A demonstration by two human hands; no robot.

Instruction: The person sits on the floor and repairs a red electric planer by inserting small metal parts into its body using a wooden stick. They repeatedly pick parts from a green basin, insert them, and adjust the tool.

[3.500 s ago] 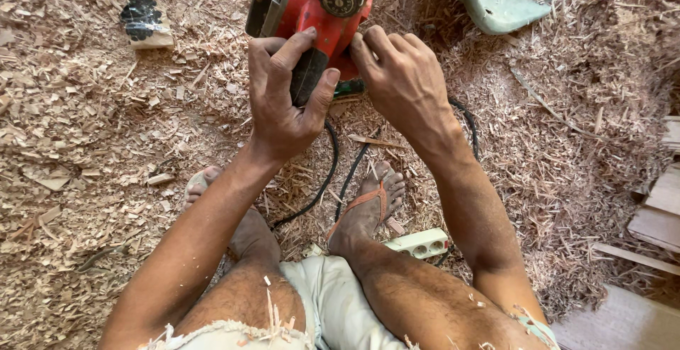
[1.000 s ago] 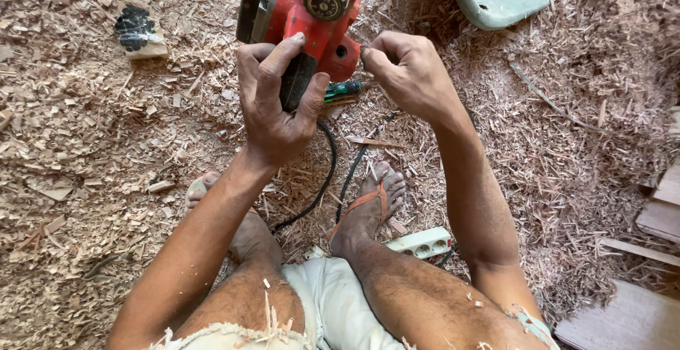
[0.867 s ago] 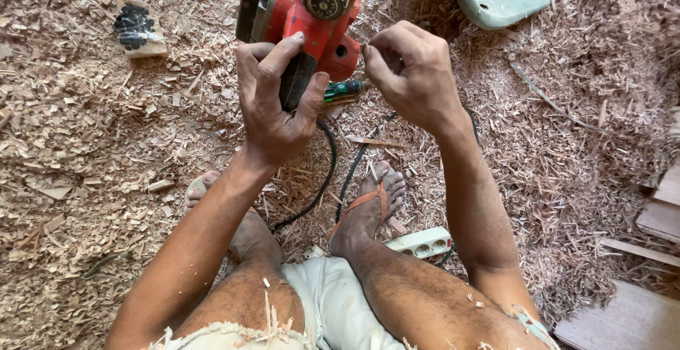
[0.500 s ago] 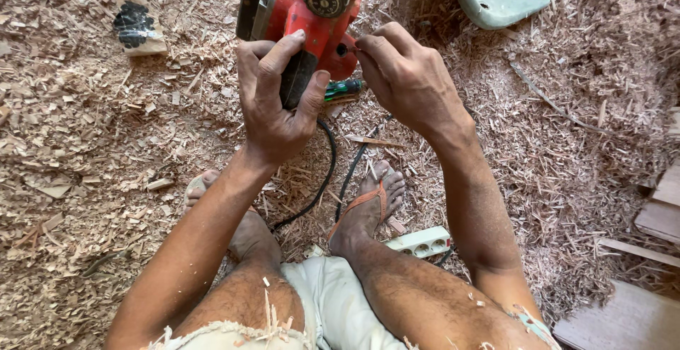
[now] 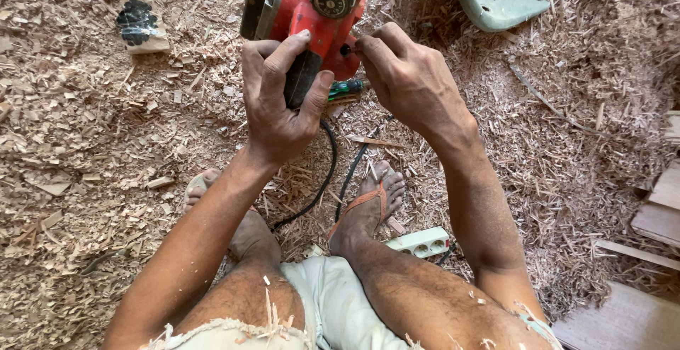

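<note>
Red planer (image 5: 297,3) at 12 o'clock on shavings (image 5: 85,166), black handle gripped by left hand (image 5: 280,102), right hand (image 5: 407,81) fingertips pinched at planer's side, held item too small to tell, green-handled tool (image 5: 346,89) just below, cord (image 5: 327,180) run toward 6 o'clock, power strip (image 5: 421,242) beside sandalled foot (image 5: 368,205).

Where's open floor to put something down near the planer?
Left of the left hand, the shavings floor lies open below the black-marked scrap. Right of the right hand, open up to the boards. Crowded between the feet: cord, power strip. Red planer fills the top.
</note>
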